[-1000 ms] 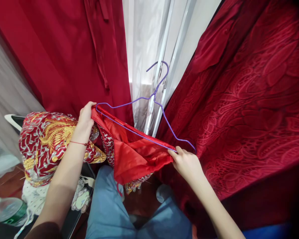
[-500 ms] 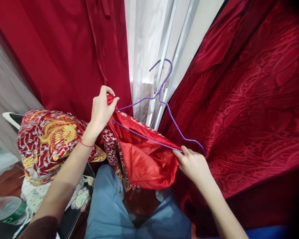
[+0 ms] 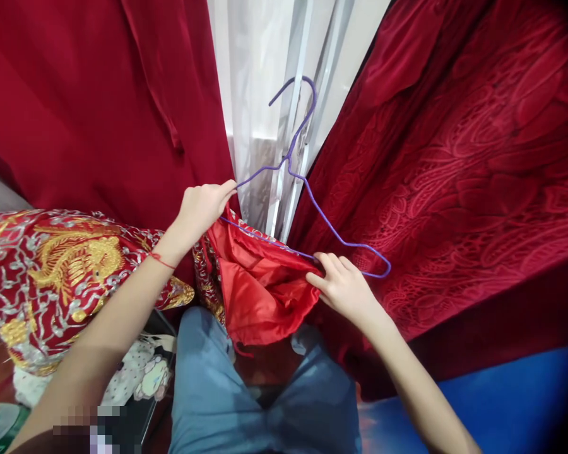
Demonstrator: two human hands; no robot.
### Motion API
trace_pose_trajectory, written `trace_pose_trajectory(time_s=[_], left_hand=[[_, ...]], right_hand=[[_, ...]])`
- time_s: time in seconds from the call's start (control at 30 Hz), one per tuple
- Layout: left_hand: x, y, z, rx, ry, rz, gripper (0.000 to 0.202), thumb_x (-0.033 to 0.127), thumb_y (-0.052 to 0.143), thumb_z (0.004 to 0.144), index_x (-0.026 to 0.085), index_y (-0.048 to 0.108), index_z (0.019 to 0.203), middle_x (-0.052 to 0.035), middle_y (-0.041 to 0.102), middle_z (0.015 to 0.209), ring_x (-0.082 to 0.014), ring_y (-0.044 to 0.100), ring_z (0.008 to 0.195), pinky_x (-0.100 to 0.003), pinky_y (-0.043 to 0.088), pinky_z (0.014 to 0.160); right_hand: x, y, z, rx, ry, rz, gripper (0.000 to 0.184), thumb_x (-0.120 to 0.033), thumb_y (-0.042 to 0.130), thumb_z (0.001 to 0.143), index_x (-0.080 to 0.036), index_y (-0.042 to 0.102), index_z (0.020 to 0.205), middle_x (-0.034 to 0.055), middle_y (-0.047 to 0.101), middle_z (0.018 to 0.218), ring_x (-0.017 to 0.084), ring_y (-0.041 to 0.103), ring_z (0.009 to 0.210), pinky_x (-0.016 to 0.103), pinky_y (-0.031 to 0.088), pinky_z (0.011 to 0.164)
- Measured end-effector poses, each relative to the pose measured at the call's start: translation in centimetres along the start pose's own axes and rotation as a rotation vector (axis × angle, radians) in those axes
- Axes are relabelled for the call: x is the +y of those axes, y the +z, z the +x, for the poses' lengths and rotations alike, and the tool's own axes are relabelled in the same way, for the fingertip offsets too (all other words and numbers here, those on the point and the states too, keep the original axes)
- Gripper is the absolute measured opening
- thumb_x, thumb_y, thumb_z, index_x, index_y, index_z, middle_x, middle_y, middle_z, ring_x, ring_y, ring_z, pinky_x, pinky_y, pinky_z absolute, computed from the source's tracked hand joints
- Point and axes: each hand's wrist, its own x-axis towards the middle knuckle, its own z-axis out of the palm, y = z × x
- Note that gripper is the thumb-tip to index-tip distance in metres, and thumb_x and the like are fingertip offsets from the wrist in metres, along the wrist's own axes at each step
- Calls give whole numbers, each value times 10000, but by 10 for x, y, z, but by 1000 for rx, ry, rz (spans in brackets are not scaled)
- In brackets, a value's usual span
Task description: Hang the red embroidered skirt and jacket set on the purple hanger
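Observation:
A purple clothes hanger (image 3: 313,197) stands slanted before me, its hook up and its right corner bare. My left hand (image 3: 206,207) is closed in a pinch at the hanger's left arm, where the edge of a red embroidered garment (image 3: 260,284) meets it. The garment's shiny red lining faces me and drapes around the hanger's lower bar. On the right, my right hand (image 3: 343,287) pinches the garment's edge together with the lower bar. Gold and silver embroidery (image 3: 76,265) covers the part of the garment spread out at the left.
Dark red cloth (image 3: 99,107) hangs at the left, and patterned red velvet cloth (image 3: 478,176) at the right. White metal poles (image 3: 291,107) rise between them. A spotted white cloth (image 3: 127,372) and part of a plastic bottle (image 3: 2,422) are low left.
The hanger and both hands sit further left in view. My left hand has moved onto the hanger's arm; my right hand has slid inward along the bar, baring more of the right corner.

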Motion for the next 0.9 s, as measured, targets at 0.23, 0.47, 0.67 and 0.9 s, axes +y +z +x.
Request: trace_pose_trajectory(time_s=[0.23, 0.47, 0.67, 0.9], left_hand=[[-19, 13, 16, 15, 42, 90, 187, 353, 539, 971, 226, 673, 1001, -65, 679, 737, -301, 705, 918, -343, 427, 830], [-21, 34, 16, 4, 75, -14, 249, 393, 521, 971, 220, 690, 1029, -89, 714, 794, -288, 708, 903, -296, 413, 783], [-31, 27, 10, 39, 80, -18, 270, 415, 523, 965, 218, 697, 1025, -89, 729, 825, -253, 695, 847, -257, 382, 696], [-17, 13, 2, -8, 53, 171, 392, 453, 361, 1025, 201, 655, 1088, -135, 745, 914, -284, 702, 843, -299, 383, 687]], right_hand=[[22, -8, -51, 228, 123, -120, 104, -204, 624, 883, -280, 695, 884, 81, 599, 1384, 270, 427, 1261, 435, 270, 969], [41, -2, -101, 246, 308, -138, 107, -293, 690, 869, -345, 748, 943, 67, 578, 1174, 240, 476, 1083, 425, 315, 918], [64, -20, -114, 284, 331, -75, 162, -313, 626, 899, -275, 782, 918, 109, 545, 1108, 249, 529, 979, 419, 415, 835], [61, -57, -99, 369, 136, 82, 87, -243, 665, 877, -237, 738, 923, 104, 557, 1064, 197, 549, 857, 319, 480, 673]])
